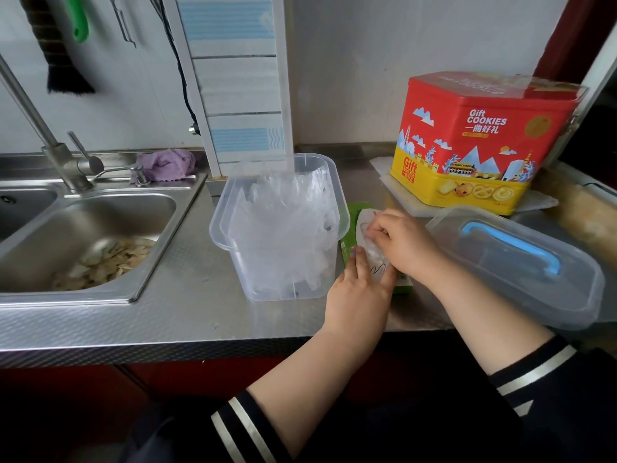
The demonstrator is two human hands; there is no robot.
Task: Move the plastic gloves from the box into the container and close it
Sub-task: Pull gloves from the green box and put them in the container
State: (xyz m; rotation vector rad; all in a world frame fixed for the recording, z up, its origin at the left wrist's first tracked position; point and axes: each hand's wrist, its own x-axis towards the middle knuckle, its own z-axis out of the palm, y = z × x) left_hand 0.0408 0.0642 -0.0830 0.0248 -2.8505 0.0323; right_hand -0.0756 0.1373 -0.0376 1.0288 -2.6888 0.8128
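Nearest to us, our two forearms reach out of dark sleeves with pale stripes (247, 426) over the edge of the textured stainless steel counter (167, 315). Our left hand (359, 292) lies on the small green and white cardboard glove box (355, 212), thumb and fingers spread along its sides, steadying it flat on the counter. Our right hand (400, 240) comes in from the right above the box opening, its fingers curled and pinching a crumpled clear plastic glove (375, 253) that sticks out of the box.

Just left of the box, touching or nearly touching it, stands the tall clear plastic container (233, 228), open at the top and already stuffed with a loose mass of clear plastic gloves (287, 222). To the right of our hands, the clear plastic lid with a blue handle (514, 262) lies top side up on the counter, apart from the container.

Further left, the stainless steel sink (157, 208) holds pale vegetable scraps (110, 262). Behind it rise the steel faucet (60, 162) and a crumpled purple cloth (167, 163). At the far right sits a red and yellow cookie tin (477, 142) against the pale wall (350, 61).
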